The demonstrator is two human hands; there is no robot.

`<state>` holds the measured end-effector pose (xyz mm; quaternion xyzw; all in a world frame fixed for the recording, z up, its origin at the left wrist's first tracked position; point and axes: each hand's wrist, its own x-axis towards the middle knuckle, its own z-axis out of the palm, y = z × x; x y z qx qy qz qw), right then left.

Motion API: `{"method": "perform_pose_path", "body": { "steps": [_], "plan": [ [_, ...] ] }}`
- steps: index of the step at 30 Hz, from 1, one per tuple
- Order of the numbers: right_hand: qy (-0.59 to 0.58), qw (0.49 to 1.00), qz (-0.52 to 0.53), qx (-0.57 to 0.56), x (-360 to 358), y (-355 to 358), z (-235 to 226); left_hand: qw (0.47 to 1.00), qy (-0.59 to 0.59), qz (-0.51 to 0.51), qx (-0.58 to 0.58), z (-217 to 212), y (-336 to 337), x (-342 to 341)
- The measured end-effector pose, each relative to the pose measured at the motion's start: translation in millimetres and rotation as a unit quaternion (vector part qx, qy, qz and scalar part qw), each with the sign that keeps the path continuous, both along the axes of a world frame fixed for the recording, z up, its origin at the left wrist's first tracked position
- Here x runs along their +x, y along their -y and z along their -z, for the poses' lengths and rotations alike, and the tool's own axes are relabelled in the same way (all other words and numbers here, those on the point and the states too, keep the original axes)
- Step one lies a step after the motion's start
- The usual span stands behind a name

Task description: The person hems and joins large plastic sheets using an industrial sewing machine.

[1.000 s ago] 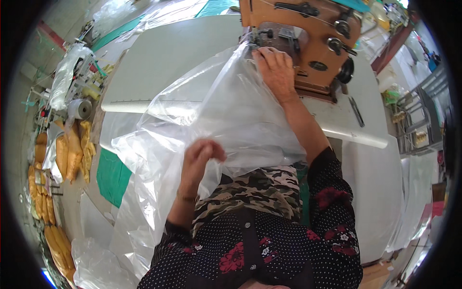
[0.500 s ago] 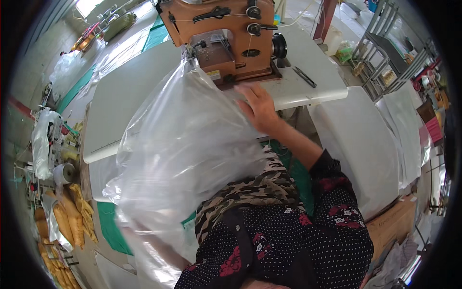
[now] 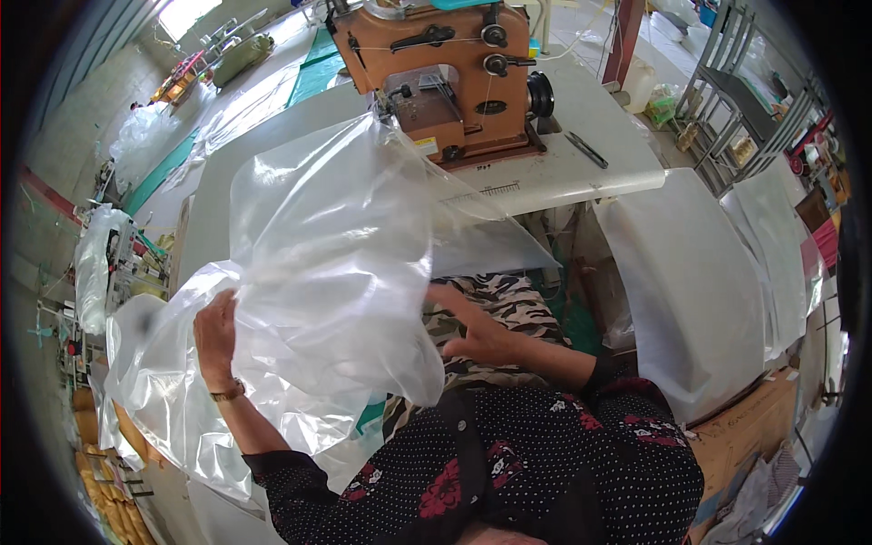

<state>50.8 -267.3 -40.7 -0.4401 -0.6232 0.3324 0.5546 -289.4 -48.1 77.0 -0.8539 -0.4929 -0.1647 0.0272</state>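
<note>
A large clear plastic sheet (image 3: 327,227) hangs from the needle area of a brown sewing machine (image 3: 454,91), draping over the table's front edge towards my lap. Its upper tip is pinched at the presser foot. My left hand (image 3: 216,336) is closed on the left side of the sheet, with a bracelet at the wrist. My right hand (image 3: 477,331) is at the sheet's right edge, thumb and fingers apart; its fingertips are partly hidden by the plastic. More plastic (image 3: 173,363) spreads in folds to the left, below my left hand.
Black thread snips (image 3: 586,150) lie on the white sewing table (image 3: 618,163), right of the machine. Stacked translucent sheets (image 3: 690,291) hang at the right above a cardboard box (image 3: 745,445). A metal rack (image 3: 740,100) stands at the far right.
My left hand has risen from below the plastic to its left side. My right hand has dropped from near the machine to the sheet's lower right. The plastic has spread out leftward.
</note>
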Motion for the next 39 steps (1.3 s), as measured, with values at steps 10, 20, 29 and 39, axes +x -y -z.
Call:
{"method": "perform_pose_path", "body": {
  "steps": [10,20,29,39],
  "plan": [
    [0.153,0.942,-0.240,0.177,-102.0,-3.1,27.1,0.918,0.032,0.354,-0.174,-8.4,143.1,163.6],
    [0.275,0.952,-0.096,0.089,-93.1,4.4,9.7,0.956,-0.094,0.244,-0.133,39.8,140.8,171.9],
    [-0.144,0.982,-0.109,-0.055,-77.3,25.7,30.0,0.966,0.036,0.223,-0.126,35.1,140.1,159.1],
    [0.165,0.968,-0.018,0.189,-63.0,21.0,6.6,0.888,0.208,0.215,-0.349,47.3,150.1,147.7]
  ]
}}
